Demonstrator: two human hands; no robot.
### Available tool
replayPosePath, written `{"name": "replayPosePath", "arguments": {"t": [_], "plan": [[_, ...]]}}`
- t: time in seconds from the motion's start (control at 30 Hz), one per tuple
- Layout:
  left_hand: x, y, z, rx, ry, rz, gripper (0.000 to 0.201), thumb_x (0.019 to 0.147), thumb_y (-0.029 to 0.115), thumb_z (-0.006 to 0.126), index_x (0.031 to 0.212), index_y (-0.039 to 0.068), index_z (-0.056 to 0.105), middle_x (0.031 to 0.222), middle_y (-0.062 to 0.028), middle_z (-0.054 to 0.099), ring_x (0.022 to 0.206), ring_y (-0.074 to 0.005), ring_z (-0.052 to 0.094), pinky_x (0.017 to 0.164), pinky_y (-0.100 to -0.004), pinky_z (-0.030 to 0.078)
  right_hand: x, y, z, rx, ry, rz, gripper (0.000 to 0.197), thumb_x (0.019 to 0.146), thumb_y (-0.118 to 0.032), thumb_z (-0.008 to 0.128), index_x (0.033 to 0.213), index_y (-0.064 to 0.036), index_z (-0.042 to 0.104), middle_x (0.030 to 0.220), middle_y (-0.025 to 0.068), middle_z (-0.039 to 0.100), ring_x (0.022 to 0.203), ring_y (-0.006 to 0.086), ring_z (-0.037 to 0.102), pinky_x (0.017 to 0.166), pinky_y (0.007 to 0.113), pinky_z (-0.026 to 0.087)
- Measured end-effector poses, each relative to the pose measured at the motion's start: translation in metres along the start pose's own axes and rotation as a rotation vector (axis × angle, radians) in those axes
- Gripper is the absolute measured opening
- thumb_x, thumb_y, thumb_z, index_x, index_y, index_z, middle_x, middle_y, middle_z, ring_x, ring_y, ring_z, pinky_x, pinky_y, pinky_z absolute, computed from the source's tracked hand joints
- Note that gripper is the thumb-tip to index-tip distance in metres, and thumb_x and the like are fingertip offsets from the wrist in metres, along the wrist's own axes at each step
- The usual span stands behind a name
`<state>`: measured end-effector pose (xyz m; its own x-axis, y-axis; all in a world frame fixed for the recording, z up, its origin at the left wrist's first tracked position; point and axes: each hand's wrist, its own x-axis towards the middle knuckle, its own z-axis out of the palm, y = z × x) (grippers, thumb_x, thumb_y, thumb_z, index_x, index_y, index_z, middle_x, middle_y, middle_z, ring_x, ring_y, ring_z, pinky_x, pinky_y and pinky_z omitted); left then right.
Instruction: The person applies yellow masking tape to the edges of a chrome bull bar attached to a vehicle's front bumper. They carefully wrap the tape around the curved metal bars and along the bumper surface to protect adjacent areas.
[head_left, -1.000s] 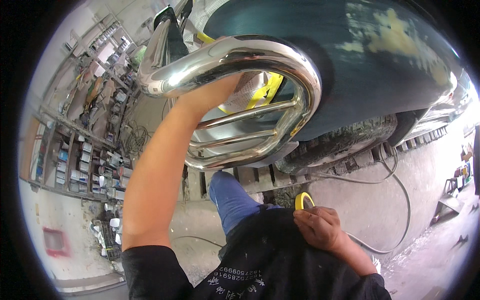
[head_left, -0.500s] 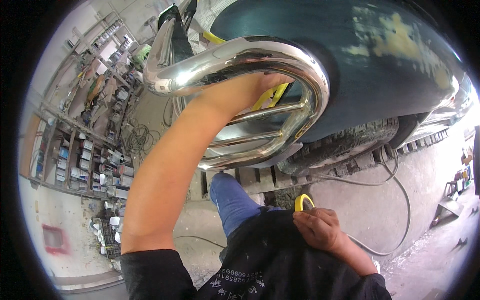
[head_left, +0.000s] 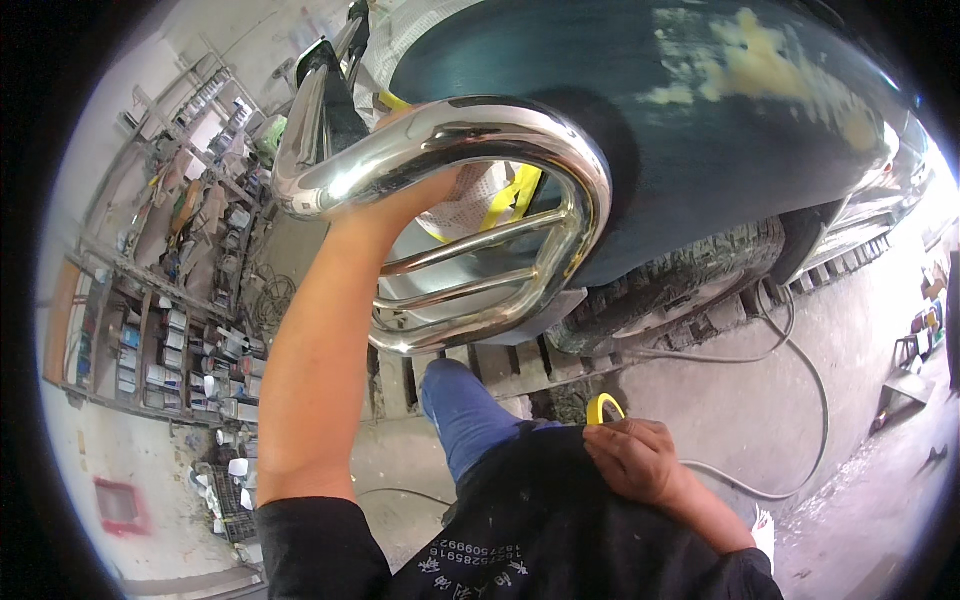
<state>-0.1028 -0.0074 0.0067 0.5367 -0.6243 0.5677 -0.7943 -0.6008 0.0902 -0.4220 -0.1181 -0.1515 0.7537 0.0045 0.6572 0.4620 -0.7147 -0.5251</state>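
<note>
My left hand [head_left: 412, 198] reaches up behind the top tube of a chrome bull bar [head_left: 470, 135] on a dark green vehicle [head_left: 700, 130]. The tube hides its fingers, so I cannot see what they touch. Behind the bar the vehicle's front is covered with white masking paper [head_left: 480, 195] edged with yellow tape [head_left: 518, 192]. My right hand [head_left: 640, 460] rests low against my dark shirt and grips a roll of yellow tape [head_left: 604, 408].
Pale filler patches [head_left: 750, 60] mark the green body panel. A tyre [head_left: 680, 285] stands over a floor grating [head_left: 520, 365]. A grey hose [head_left: 800, 360] curls over the concrete at the right. Shelves of paint cans [head_left: 160, 340] line the left wall.
My left forearm has shifted slightly along the chrome tube, with the hand still behind it. My right hand keeps the tape roll in the same place.
</note>
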Motion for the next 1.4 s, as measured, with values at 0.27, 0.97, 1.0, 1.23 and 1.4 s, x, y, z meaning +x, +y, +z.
{"name": "replayPosePath", "arguments": {"t": [0.27, 0.97, 1.0, 1.23, 1.4], "plan": [[-0.071, 0.042, -0.028, -0.218, 0.043, -0.042, 0.015, 0.086, 0.017, 0.068, 0.093, 0.004, 0.063, 0.078, -0.0118, 0.062, 0.066, -0.0264, 0.06, 0.059, -0.0365, 0.048, 0.004, -0.003, -0.012, 0.153, -0.013, 0.316, 0.034, 0.08, 0.001, 0.07, 0.113, 0.0002, 0.06, 0.109, 0.0181, 0.067, 0.098, 0.0334, 0.067, 0.082, 0.038, 0.056], [-0.226, 0.095, 0.036, -1.052, -0.444, -0.128, 0.016, 0.085, 0.005, 0.07, 0.092, 0.005, 0.055, 0.094, -0.0116, 0.058, 0.088, -0.0315, 0.06, 0.076, -0.0371, 0.049, 0.025, -0.003, -0.015, 0.313, -0.333, 0.33, 0.05, 0.081, -0.006, 0.07, 0.129, -0.0065, 0.055, 0.117, 0.0188, 0.06, 0.107, 0.0368, 0.062, 0.089, 0.04, 0.053], [-0.225, 0.095, 0.036, -1.034, -0.437, -0.151, 0.016, 0.085, 0.005, 0.069, 0.092, 0.005, 0.055, 0.094, -0.012, 0.058, 0.088, -0.032, 0.06, 0.076, -0.0374, 0.049, 0.026, -0.002, -0.018, 0.322, -0.35, 0.339, 0.049, 0.082, -0.007, 0.07, 0.129, -0.0065, 0.055, 0.117, 0.0185, 0.06, 0.107, 0.0366, 0.062, 0.089, 0.041, 0.053], [-0.221, 0.101, 0.039, -0.79, -0.324, -0.154, 0.017, 0.085, 0.004, 0.069, 0.09, 0.005, 0.053, 0.093, -0.0115, 0.06, 0.081, -0.0293, 0.061, 0.07, -0.0353, 0.05, 0.039, 0.005, -0.014, 0.038, -0.291, 0.386, 0.045, 0.083, -0.007, 0.065, 0.126, -0.0041, 0.055, 0.109, 0.0147, 0.062, 0.092, 0.0316, 0.065, 0.074, 0.039, 0.057], [-0.211, 0.094, 0.03, -0.813, -0.325, -0.214, 0.016, 0.089, 0.007, 0.068, 0.092, 0.004, 0.053, 0.092, -0.0089, 0.062, 0.079, -0.0168, 0.058, 0.071, -0.0285, 0.049, 0.023, 0.009, 0.005, -0.046, -0.121, 0.201, 0.049, 0.076, -0.004, 0.061, 0.126, -0.0041, 0.056, 0.081, 0.0056, 0.06, 0.067, 0.0252, 0.063, 0.057, 0.034, 0.052]]}}
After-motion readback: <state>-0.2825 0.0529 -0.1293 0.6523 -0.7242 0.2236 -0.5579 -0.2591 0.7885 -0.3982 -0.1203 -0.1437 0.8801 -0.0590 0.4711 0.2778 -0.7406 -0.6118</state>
